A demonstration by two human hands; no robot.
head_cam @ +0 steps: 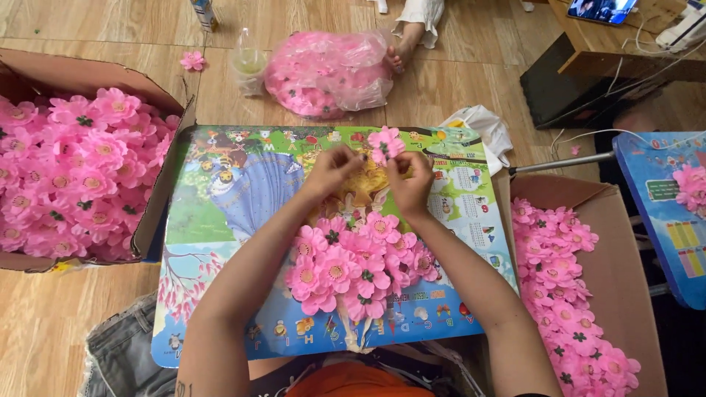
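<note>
Both my hands meet over the far half of a colourful printed board point(220, 220) lying across my lap. My right hand point(410, 181) pinches a pink fabric flower point(385, 142) with a green centre, held just above the board. My left hand point(332, 169) is closed in a pinch beside it, fingertips close to the same flower; whether it grips the flower or a small part is too small to tell. A heap of the same pink flowers point(357, 266) lies on the board below my hands, between my forearms.
A cardboard box point(158, 213) full of pink flowers stands at the left; another flower-filled box point(625, 250) is at the right. Beyond the board lie a plastic bag of flowers point(327, 70), a clear bottle point(248, 62), a white cloth point(482, 125) and another person's foot point(401, 51).
</note>
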